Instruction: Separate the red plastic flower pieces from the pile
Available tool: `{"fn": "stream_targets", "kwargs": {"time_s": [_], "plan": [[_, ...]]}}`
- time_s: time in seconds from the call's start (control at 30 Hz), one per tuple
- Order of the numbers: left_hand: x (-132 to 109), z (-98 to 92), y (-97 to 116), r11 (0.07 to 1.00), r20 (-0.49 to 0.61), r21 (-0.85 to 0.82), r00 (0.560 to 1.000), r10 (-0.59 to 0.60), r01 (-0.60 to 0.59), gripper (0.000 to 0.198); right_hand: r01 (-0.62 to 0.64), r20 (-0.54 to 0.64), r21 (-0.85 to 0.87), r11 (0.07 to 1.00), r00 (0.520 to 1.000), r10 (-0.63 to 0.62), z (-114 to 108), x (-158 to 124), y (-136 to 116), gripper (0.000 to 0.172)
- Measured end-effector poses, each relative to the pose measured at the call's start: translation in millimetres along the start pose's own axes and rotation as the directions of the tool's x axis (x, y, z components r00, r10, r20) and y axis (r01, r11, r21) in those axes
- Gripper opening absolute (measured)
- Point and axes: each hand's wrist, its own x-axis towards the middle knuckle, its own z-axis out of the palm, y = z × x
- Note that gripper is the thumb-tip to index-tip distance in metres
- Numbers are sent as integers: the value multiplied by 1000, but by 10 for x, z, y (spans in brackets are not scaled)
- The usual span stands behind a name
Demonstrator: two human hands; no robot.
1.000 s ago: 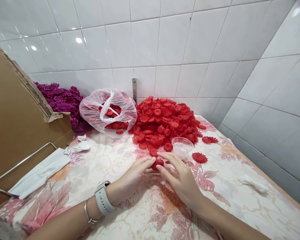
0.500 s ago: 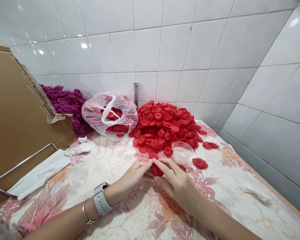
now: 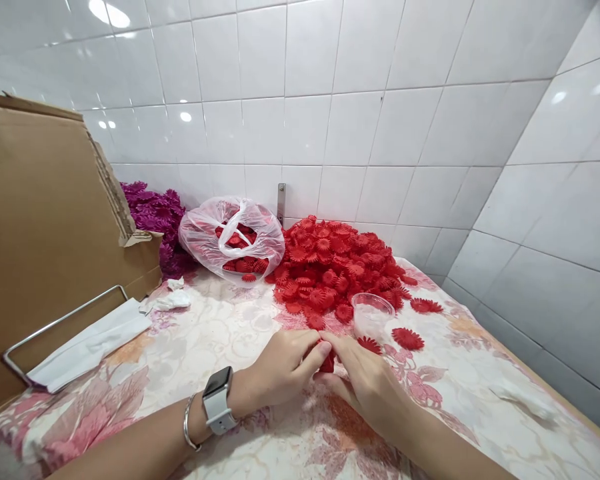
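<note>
Two hands together at the lower centre of the frame, fingertips meeting over one small red flower (image 3: 327,363). Left hand (image 3: 280,370): curled nearly closed, thumb and forefinger pinching the flower's left side. Right hand (image 3: 373,387): fingers bent and drawn in, tips gripping the same flower from the right, palm down, low over the tablecloth (image 3: 220,333). Flower: ruffled, fringed at the edge, mostly hidden between the fingertips, close over the cloth. On the left wrist, a watch (image 3: 219,400) with a dark square face and a pale smooth strap, beside a thin silver bangle (image 3: 187,425).

Tablecloth: glossy, printed with pink and orange blooms on cream. Just beyond the right fingertips, a clear plastic cup (image 3: 373,313), round and thin-walled, upright at the front edge of a heap of red flowers (image 3: 337,263), all flat daisy-shaped discs with notched petals, matt and cloth-like. A few loose flowers (image 3: 408,339) flat on the cloth to the right of the cup. Left of the heap and touching it, a crinkled see-through plastic bag (image 3: 233,237), handles knotted, more red discs inside. Further left, against the wall, a mound of purple flowers (image 3: 153,210), same frilly shape. Filling the left of the frame, a brown cardboard box (image 3: 40,220) with a torn, corrugated edge; in front of it a bent metal rod (image 3: 63,323) and a folded white sheet (image 3: 93,343). Across the top, glossy white square tiles (image 3: 340,100).
</note>
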Motion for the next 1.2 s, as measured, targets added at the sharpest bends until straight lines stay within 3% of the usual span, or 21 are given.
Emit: {"fn": "stream_targets", "kwargs": {"time_s": [0.17,0.37,0.5,0.6,0.67,0.87,0.97,1.07,1.13,1.2], "plan": [[-24,51,-17,997,-1,-52,999,-52,52,39,-36,-8,35,999,999,36,29,-28,-16,21],[-29,102,-34,980,-53,-124,986,-160,153,45,-272,38,141,952,962,269,27,-51,-44,23],[-20,80,-52,970,-73,-135,974,-215,203,49,-450,-19,161,878,889,458,20,-17,-79,36],[-21,88,-62,970,-61,-139,976,-209,199,49,-598,31,227,769,794,608,20,-8,-87,39],[-25,96,-53,971,-44,-139,979,-201,193,47,-641,60,253,725,758,649,17,-9,-88,38],[-18,90,9,901,64,-389,982,-179,190,21,-496,117,211,842,868,482,3,-8,-106,31],[-5,108,-13,855,94,-455,969,-230,247,20,-544,182,196,816,838,515,17,-27,-109,7],[3,127,-44,832,72,-505,972,-223,228,26,-568,138,183,802,823,551,35,-62,-90,32],[2,128,-49,868,64,-458,980,-186,195,27,-499,57,185,846,865,498,36,-71,-74,36],[-2,118,-39,920,59,-349,983,-171,181,24,-374,-23,171,911,923,383,22,-59,-61,28]]}}
